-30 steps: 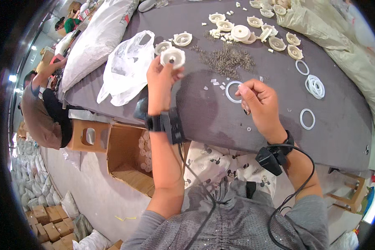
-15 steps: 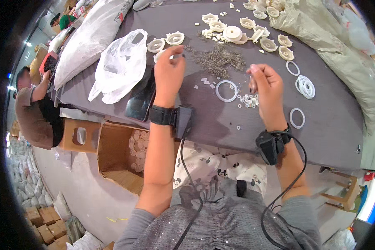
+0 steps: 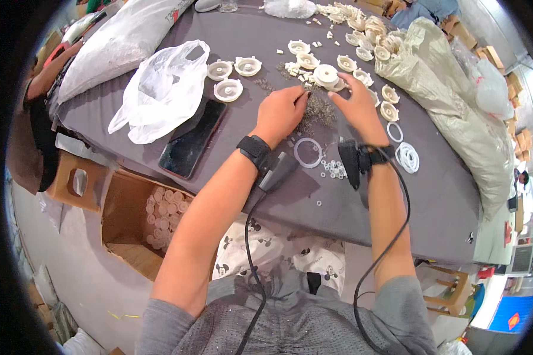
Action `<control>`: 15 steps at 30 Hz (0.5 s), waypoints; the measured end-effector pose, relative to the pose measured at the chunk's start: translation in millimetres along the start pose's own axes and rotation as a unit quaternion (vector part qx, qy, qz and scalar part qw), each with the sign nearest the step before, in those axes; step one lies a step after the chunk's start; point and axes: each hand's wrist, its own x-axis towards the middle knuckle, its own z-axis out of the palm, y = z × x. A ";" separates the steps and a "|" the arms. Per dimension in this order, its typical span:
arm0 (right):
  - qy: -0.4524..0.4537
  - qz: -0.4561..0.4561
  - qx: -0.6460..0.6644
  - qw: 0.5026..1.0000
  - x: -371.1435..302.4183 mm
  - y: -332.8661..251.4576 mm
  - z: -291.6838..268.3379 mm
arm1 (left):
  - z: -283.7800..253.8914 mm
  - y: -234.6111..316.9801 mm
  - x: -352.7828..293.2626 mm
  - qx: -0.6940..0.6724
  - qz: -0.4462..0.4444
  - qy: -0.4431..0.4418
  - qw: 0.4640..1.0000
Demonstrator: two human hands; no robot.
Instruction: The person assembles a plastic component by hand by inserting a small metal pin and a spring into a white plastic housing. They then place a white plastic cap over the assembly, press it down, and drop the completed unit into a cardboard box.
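Note:
My left hand is closed, fingertips pinched over a heap of small metal springs; what they hold, if anything, is too small to make out. My right hand reaches over the far side of the heap. Its thumb and fingers are spread beside a thick white round disc and a cream cap partly hidden under it; whether they touch cannot be seen. Nearer me lie a clear ring and several small white washers. Cream round caps lie to the left, others to the right.
A black phone and a white plastic bag lie on the left. Right of my right wrist are stacked white rings. Large sacks flank the table. A cardboard box of translucent round parts stands below its left front edge.
The view has shifted. My left hand has moved from beside the left caps to the springs. My right hand has gone forward from above the washers to the white disc, its fingers opening.

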 end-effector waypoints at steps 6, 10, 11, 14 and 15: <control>-0.048 0.034 -0.243 0.968 35.1 11.1 39.6 | -8.4 -1.4 4.5 -0.049 -0.010 0.012 0.999; -0.030 0.026 -0.278 0.960 33.5 6.0 44.6 | -1.0 -10.5 3.2 -0.036 -0.010 0.048 0.998; -0.012 0.039 -0.249 0.968 33.2 2.1 41.2 | 1.4 -13.1 2.3 -0.039 -0.004 0.066 0.997; 0.060 0.012 -0.226 0.972 20.3 -5.4 23.0 | -4.8 -0.8 1.3 -0.099 -0.011 0.075 0.992; 0.016 0.052 -0.027 0.998 15.7 -10.7 12.1 | -5.6 2.3 1.8 -0.102 -0.014 0.075 0.992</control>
